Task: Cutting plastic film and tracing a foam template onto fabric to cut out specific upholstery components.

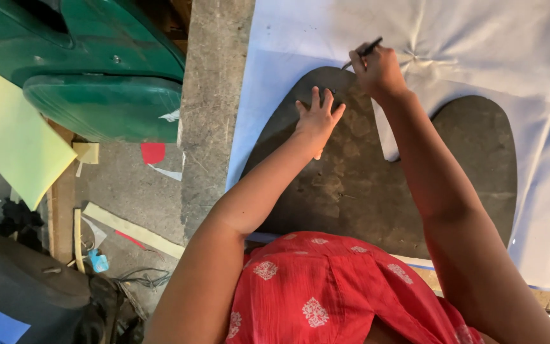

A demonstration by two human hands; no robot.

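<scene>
At the bottom of the frame sits a red printed garment (326, 293), with both bare arms reaching up from it; the left hand (317, 116), upper centre, lies flat with fingers spread wide, pressing on a dark grey cut-out template (364, 185); the template rests on pale blue-white fabric (479, 44) across the right half; just above, the right hand (378, 69) is closed around a dark pen (364, 52), its tip at the template's upper edge; at upper left lies a green plastic chair (103, 95).
</scene>
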